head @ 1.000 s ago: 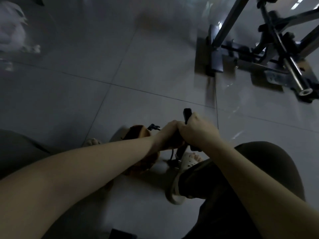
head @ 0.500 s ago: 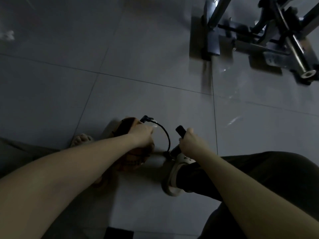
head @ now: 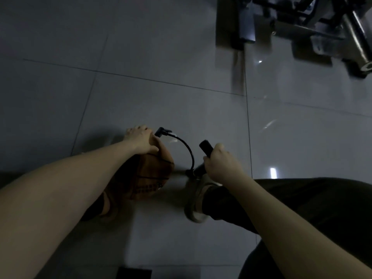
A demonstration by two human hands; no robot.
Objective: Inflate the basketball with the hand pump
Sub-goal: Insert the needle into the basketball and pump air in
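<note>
While my left hand (head: 141,140) rests open-fingered on the sagging basketball (head: 153,178) on the floor (head: 161,97), my right hand (head: 221,166) grips the pump handle (head: 205,148); most pumping, I judge, remains.

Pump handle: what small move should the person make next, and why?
Probably drive the pump handle through a stroke with the right hand, which grips it. The hose runs from the pump's base to the connector at the top of the basketball, and the left hand rests on the ball, steadying it. Whether the needle is seated cannot be seen.
</note>
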